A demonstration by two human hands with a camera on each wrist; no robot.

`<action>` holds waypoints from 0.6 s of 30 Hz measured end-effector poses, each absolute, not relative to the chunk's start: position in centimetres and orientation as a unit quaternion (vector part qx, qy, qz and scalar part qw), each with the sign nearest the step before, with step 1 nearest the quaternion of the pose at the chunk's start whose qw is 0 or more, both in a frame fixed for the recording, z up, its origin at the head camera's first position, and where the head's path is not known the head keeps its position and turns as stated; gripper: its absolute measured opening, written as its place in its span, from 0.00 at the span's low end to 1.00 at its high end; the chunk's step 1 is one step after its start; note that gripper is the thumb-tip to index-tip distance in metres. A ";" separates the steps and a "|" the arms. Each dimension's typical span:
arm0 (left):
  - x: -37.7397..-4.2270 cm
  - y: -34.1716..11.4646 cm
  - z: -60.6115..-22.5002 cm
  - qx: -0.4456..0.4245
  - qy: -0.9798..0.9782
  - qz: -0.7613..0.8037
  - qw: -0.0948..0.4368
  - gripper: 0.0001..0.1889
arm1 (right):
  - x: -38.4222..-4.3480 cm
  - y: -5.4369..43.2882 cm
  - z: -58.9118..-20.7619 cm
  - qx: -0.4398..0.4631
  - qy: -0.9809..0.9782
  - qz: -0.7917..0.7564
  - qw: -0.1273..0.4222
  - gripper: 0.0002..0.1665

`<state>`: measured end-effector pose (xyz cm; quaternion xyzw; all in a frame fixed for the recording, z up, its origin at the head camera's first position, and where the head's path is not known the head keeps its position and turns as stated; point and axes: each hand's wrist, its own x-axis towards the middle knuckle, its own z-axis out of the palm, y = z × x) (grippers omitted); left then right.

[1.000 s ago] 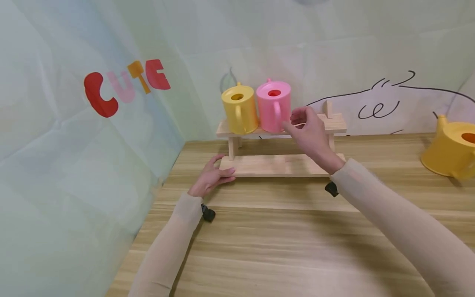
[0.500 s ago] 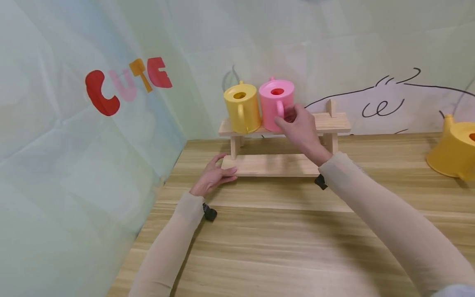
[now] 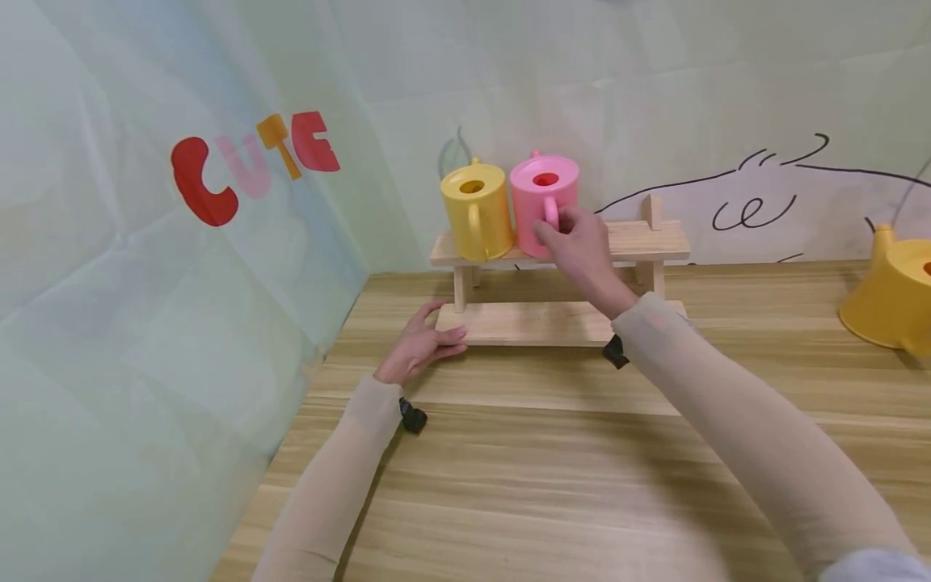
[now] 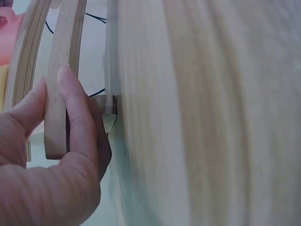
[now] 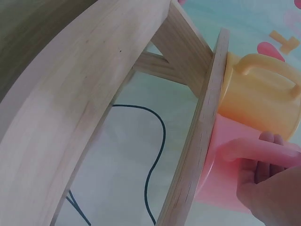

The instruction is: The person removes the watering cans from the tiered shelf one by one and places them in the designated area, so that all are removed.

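A two-tier wooden rack (image 3: 524, 325) stands on the table at the back wall. On its upper board, a yellow watering can (image 3: 458, 212) and a pink watering can (image 3: 525, 192) stand upright side by side, handles facing me. My right hand (image 3: 584, 249) holds the pink can's handle (image 5: 263, 149), thumb on the left and fingers on the right; part of the handle is hidden. At the rack's lower left end my left hand (image 3: 416, 349) pinches the lower board (image 4: 58, 89) between thumb above and fingers below.
Another yellow watering can (image 3: 883, 299) stands on the wooden table (image 3: 509, 469) at the far right, cut off by the frame edge. An upright wooden peg (image 3: 654, 212) rises from the upper board's right end. A printed cloth (image 3: 145, 364) hangs at left and behind.
My right hand has moved left from beside the pink watering can and taken hold of its handle. The left hand has stayed on the lower board. The view has shifted slightly.
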<state>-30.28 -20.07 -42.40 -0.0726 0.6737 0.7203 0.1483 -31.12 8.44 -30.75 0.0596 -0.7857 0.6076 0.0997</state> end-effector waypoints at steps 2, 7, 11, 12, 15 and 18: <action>-30.3 -20.1 -42.4 -0.072 0.673 0.721 0.148 0.47 | -31.3 8.3 -30.7 0.058 -0.783 0.611 0.102 0.17; -30.3 -20.1 -42.4 -0.071 0.673 0.722 0.147 0.47 | -31.6 8.0 -30.7 0.061 -0.767 0.631 0.098 0.17; -30.2 -20.1 -42.5 -0.071 0.674 0.721 0.147 0.47 | -31.6 8.0 -30.7 0.061 -0.746 0.656 0.093 0.19; -30.2 -20.0 -42.5 -0.072 0.674 0.721 0.147 0.47 | -31.6 8.0 -30.7 0.059 -0.741 0.663 0.092 0.19; -30.2 -20.0 -42.4 -0.073 0.673 0.721 0.148 0.47 | -31.6 8.0 -30.8 0.053 -0.725 0.680 0.093 0.19; -30.1 -20.1 -42.3 -0.074 0.672 0.722 0.148 0.47 | -31.7 8.0 -30.8 0.048 -0.719 0.685 0.102 0.19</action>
